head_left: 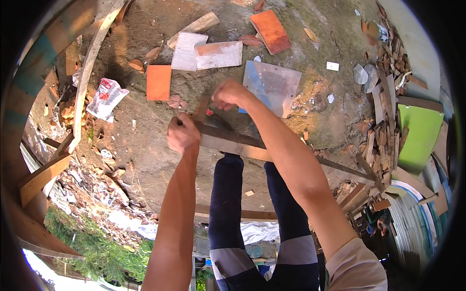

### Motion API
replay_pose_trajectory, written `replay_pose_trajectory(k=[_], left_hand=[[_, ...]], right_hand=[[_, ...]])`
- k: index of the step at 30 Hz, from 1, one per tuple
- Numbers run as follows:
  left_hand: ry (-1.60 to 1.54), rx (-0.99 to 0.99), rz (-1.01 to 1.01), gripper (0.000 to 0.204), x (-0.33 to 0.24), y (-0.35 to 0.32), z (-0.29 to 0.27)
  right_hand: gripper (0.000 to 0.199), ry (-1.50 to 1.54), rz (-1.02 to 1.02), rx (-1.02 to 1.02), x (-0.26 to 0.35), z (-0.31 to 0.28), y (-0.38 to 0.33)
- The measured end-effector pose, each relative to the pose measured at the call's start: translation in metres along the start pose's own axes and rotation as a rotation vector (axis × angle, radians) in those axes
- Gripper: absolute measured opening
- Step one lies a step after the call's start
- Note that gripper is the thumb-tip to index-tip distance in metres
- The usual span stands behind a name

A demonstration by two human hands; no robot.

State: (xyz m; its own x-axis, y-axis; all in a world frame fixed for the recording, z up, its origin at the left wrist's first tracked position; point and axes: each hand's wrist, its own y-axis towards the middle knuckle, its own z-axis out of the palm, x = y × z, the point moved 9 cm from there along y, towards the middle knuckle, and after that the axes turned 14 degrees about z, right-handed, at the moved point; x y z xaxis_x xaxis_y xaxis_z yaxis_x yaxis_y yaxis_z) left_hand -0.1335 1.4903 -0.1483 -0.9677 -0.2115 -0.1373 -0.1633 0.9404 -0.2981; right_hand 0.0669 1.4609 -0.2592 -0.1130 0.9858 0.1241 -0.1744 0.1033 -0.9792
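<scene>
A long wooden plank (233,145) crosses in front of my legs, running from my left hand toward the lower right. My left hand (183,134) is closed at the plank's left end. Just beyond that end, between my two hands, a short brown wood piece (200,108) sticks out, with a small red thing (209,112) beside it. My right hand (230,95) hovers past the plank, its fingers curled; whatever they hold, if anything, is hidden. My right forearm passes over the plank and covers part of it.
On the dirt ahead lie an orange tile (158,83), a red-orange block (270,32), whitish boards (219,55) and a grey-blue square panel (277,86). A crumpled plastic bag (106,100) is at left. Scrap wood (382,128) and a green panel (419,136) crowd the right.
</scene>
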Motion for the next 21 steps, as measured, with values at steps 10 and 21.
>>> replay_pose_trajectory(k=[10, 21], left_hand=[[-0.015, 0.081, 0.016, 0.052, -0.003, 0.002, 0.002], [0.006, 0.068, 0.021, 0.052, -0.005, 0.002, 0.001]], right_hand=[[0.026, 0.219, 0.185, 0.187, -0.073, 0.079, 0.024], [0.021, 0.033, -0.037, 0.122, -0.053, 0.071, 0.018]])
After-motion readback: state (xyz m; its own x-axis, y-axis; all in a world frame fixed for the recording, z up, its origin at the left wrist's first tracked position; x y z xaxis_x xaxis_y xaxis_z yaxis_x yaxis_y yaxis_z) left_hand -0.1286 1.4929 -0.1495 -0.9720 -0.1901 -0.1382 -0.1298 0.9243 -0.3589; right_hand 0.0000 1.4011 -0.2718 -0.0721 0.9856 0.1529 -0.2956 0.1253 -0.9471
